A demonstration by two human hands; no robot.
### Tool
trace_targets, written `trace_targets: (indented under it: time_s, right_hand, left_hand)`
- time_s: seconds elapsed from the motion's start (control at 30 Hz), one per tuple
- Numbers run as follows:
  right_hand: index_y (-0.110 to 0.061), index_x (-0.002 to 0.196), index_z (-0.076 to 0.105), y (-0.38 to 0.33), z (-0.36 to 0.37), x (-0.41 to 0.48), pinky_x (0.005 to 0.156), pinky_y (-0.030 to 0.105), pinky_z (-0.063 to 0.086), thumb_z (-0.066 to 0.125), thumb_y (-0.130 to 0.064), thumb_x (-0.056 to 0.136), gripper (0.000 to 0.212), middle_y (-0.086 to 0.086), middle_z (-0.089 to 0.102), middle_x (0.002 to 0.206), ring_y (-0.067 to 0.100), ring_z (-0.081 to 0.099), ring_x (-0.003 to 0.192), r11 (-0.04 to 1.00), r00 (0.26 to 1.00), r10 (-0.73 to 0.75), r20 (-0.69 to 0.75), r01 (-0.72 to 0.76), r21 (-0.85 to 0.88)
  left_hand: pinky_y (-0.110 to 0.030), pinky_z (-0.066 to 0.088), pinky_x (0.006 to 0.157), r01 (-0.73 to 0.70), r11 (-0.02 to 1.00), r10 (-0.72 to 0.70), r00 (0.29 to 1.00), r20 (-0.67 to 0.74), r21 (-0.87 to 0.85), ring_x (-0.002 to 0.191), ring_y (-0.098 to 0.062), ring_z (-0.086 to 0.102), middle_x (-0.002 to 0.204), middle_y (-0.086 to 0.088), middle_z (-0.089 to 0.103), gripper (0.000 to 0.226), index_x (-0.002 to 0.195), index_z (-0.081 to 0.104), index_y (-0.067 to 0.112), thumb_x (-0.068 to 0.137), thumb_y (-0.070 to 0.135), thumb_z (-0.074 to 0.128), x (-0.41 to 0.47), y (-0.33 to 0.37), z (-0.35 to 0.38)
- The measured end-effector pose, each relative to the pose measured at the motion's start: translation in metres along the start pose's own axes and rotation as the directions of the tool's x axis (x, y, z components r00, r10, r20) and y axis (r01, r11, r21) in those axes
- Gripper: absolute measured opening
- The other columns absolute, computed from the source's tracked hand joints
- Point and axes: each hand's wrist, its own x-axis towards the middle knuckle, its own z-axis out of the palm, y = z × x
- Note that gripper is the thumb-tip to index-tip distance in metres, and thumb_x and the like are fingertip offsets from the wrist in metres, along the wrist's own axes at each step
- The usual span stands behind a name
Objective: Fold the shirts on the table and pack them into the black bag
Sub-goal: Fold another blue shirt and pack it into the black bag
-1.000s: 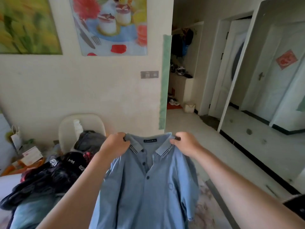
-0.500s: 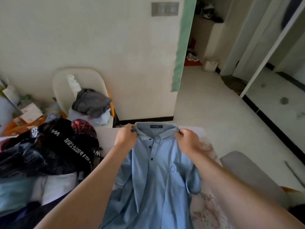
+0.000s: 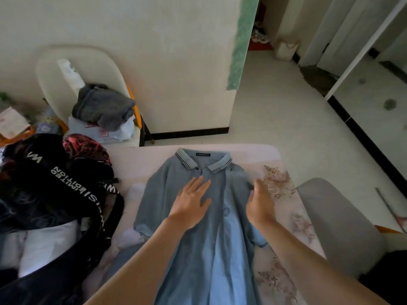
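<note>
Hands: your left hand (image 3: 191, 203) lies flat, fingers straight, on the chest of the light blue knit polo shirt (image 3: 220, 234). Your right hand (image 3: 259, 201) is loose-fingered at the shoulder edge on your right and grips nothing; contact is blurred. Shirt is spread face up on the pale floral-clothed table (image 3: 279, 188), no fold made. To your left, the black fabric bag with white-lettered strap (image 3: 55, 183) sits among heaped garments, contents unclear. Judgement: early stage; folding and packing remain. Beyond, a grey crumpled garment (image 3: 103, 106) sits on the cream chair (image 3: 66, 62).
</note>
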Motion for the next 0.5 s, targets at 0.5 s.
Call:
trace_targets:
  time_s: [0.5]
  right_hand:
    - [-0.017,0.095,0.051,0.044,-0.052,0.001,0.058,0.031,0.036,0.069,-0.021,0.089,0.019,-0.002,0.055,0.077,0.025,0.050,0.069,0.986,0.981,0.101,-0.163,-0.077,0.149]
  left_hand:
    - [-0.049,0.001,0.122,-0.073,0.966,0.008,0.967,0.255,0.248,0.150,-0.024,-0.014,0.164,0.001,-0.018,0.072,0.157,-0.005,0.031,0.100,0.055,0.033,0.018,0.063,0.068]
